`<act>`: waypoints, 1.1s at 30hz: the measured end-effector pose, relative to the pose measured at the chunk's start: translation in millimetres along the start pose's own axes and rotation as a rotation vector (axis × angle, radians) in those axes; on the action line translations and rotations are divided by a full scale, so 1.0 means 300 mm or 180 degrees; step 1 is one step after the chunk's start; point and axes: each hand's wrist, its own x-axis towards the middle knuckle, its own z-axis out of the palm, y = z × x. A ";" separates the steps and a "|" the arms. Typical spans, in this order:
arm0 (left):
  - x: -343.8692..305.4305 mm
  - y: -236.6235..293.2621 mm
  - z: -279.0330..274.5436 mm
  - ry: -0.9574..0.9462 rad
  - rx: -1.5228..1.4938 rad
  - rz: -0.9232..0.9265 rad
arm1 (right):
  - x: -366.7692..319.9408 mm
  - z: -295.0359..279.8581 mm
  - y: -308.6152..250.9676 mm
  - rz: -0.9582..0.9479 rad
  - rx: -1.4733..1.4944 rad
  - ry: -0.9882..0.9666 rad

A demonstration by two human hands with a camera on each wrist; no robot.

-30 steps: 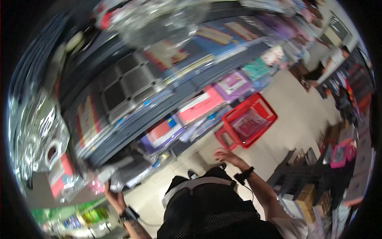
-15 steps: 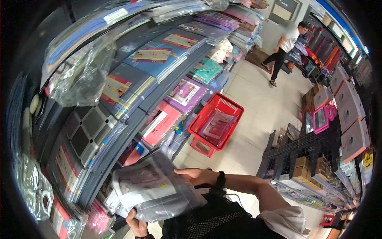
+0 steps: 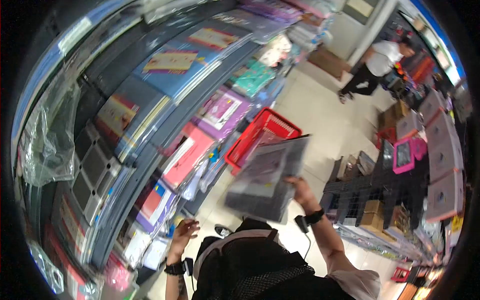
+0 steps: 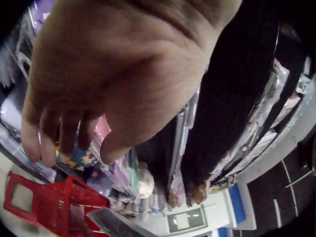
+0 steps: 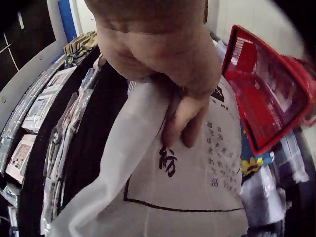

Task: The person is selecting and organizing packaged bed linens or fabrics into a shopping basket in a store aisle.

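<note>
My right hand (image 3: 301, 194) grips a flat grey package (image 3: 265, 175) in clear plastic by its right edge. The package is tilted in front of my body, and its upper corner overlaps the red shopping basket (image 3: 274, 119) in the head view. In the right wrist view, the fingers pinch the pale package (image 5: 182, 192), which bears printed black characters. My left hand (image 3: 183, 237) is empty, its fingers loosely bent, beside the lower shelf. The left wrist view shows the palm of that left hand (image 4: 113, 74). A pinkish flat pack (image 3: 262, 139) lies inside the basket.
Shelves of plastic-wrapped textiles run along the left, including a coral pack (image 3: 192, 152) and a purple pack (image 3: 222, 112). Wire racks (image 3: 357, 200) with boxes stand on the right. A person (image 3: 377, 67) is farther up the tiled aisle (image 3: 320, 110).
One second ago my right hand was empty and my left reached to the low shelf. Both hands then held the package. Now the left has let go, and the right has carried it rightward beside the basket.
</note>
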 end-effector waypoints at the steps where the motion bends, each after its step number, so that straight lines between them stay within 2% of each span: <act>1: 0.005 -0.024 -0.008 0.0249 0.0040 -0.0068 | 0.041 -0.017 -0.025 0.0372 0.1253 0.0378; 3: 0.038 -0.137 -0.053 0.0577 -0.0235 -0.0278 | 0.117 -0.082 -0.061 0.0216 0.1112 0.0682; 4: 0.040 -0.220 -0.098 0.0633 -0.0526 -0.0339 | 0.183 -0.121 -0.036 -0.0029 0.1343 0.0538; 7: 0.047 -0.425 -0.169 0.0886 -0.0777 -0.0586 | 0.371 -0.201 0.034 -0.0107 0.1307 0.0670; 8: 0.028 -0.453 -0.153 0.0905 -0.0431 -0.0385 | 0.436 -0.229 0.069 -0.0135 0.1277 0.0636; 10: 0.005 -0.488 -0.125 0.1254 -0.0021 -0.0718 | 0.575 -0.253 0.140 -0.0127 0.1246 0.0581; 11: 0.003 -0.490 -0.109 0.1318 -0.0176 -0.0977 | 0.642 -0.264 0.173 -0.0207 0.1271 0.0407; 12: -0.005 -0.491 -0.094 0.1339 -0.0190 -0.1008 | 0.706 -0.270 0.205 -0.0290 0.1302 0.0230; 15: -0.042 -0.487 -0.042 0.1505 0.0154 -0.1159 | 0.876 -0.267 0.295 -0.0169 0.1437 0.0187; 18: -0.071 -0.479 -0.012 0.1702 0.0110 -0.1292 | 0.996 -0.271 0.360 -0.0012 0.1428 0.0142; 19: -0.076 -0.471 0.005 0.1798 0.0159 -0.1352 | 1.101 -0.377 0.544 -0.1516 -0.0717 0.0070; 20: -0.082 -0.475 0.018 0.1823 0.0148 -0.1388 | 1.092 -0.364 0.521 -0.1481 -0.0716 0.0042; 22: -0.108 -0.489 0.042 0.1894 -0.0017 -0.1210 | 1.040 -0.315 0.432 0.0351 0.1186 0.0132; 23: -0.116 -0.499 0.051 0.1918 -0.0027 -0.1238 | 1.041 -0.341 0.495 0.0385 0.1180 0.0115; 25: -0.114 -0.525 0.060 0.2051 -0.0554 -0.1396 | 1.060 -0.438 0.700 -0.1705 -0.1526 -0.0332; 26: -0.117 -0.532 0.069 0.2078 -0.0566 -0.1404 | 1.052 -0.434 0.720 -0.1698 -0.1519 -0.0361; 29: -0.128 -0.549 0.097 0.2032 -0.0252 -0.1339 | 1.029 -0.419 0.757 0.1107 0.0614 0.0387; 33: -0.127 -0.537 0.112 0.2090 -0.0354 -0.1224 | 1.013 -0.368 0.705 0.1460 0.1052 0.0537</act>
